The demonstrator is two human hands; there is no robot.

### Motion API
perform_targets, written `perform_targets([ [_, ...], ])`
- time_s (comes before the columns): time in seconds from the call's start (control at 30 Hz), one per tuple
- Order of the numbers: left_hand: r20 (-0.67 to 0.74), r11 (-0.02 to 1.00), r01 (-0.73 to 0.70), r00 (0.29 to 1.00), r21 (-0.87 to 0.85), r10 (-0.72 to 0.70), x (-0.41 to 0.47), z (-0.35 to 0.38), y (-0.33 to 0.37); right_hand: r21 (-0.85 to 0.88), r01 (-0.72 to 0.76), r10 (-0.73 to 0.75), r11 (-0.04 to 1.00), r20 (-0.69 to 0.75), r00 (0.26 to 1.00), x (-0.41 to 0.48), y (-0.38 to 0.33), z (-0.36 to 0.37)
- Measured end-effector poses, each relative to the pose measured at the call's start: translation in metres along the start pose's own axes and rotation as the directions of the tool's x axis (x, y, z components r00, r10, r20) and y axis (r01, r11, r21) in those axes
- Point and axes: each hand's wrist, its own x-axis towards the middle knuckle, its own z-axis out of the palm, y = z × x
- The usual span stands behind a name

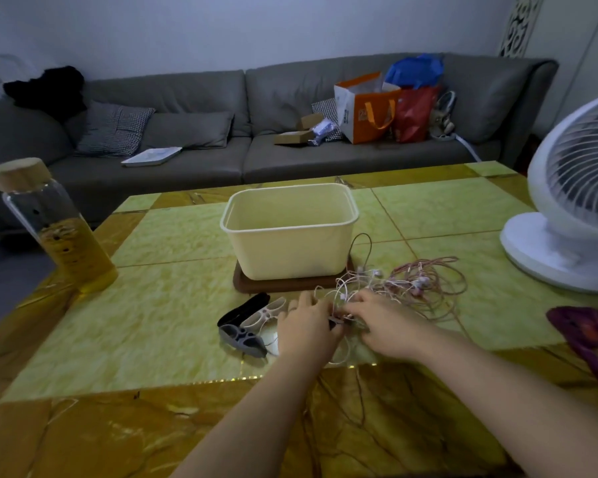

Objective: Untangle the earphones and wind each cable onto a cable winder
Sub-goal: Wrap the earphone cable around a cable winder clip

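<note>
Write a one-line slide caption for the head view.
Left hand and right hand pinch tangled earphones beside cable winders.

My table [173,236] is marbled yellow-green squares edged in veined amber. The tub [287,250] is cream, its tray [290,287] dark brown. The earphone cables [425,281] run pale pink and white. Beside them lie a black winder [244,308], a cream winder [265,313] and a grey winder [239,334]. White fan [549,250], grey sofa [194,94].
</note>
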Motion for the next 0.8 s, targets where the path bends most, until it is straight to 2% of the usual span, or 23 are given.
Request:
perform_targets([
  [0.13,-0.071,0.978,0.000,0.997,-0.209,-0.015,0.008,-0.010,0.000,0.080,-0.009,0.023,0.997,-0.172,0.985,0.004,0.003,-0.005],
  [0.27,-0.081,0.881,0.005,0.995,-0.473,-0.049,0.015,-0.037,-0.004,0.148,-0.028,0.069,0.989,-0.283,0.957,0.005,0.008,-0.025],
  [0.37,-0.138,0.825,-0.020,0.988,-0.565,-0.071,0.019,-0.057,-0.008,0.187,-0.045,0.107,0.981,-0.334,0.936,0.005,0.013,-0.045],
  [0.5,-0.143,0.755,-0.008,0.983,-0.656,-0.114,0.026,-0.078,-0.010,0.312,-0.012,0.133,0.950,-0.369,0.920,0.002,0.009,-0.074],
  [0.57,-0.155,0.723,-0.018,0.980,-0.691,-0.124,0.034,-0.092,-0.010,0.401,0.025,0.172,0.916,-0.446,0.879,0.002,0.007,-0.093],
  [0.7,-0.167,0.722,-0.039,0.980,-0.691,-0.108,0.044,-0.119,-0.007,0.550,0.143,0.299,0.823,-0.632,0.715,0.003,0.005,-0.129],
  [0.8,-0.035,0.770,-0.014,0.999,-0.638,-0.010,0.048,-0.130,0.000,0.582,0.266,0.320,0.768,-0.709,0.629,0.006,-0.001,-0.143],
])
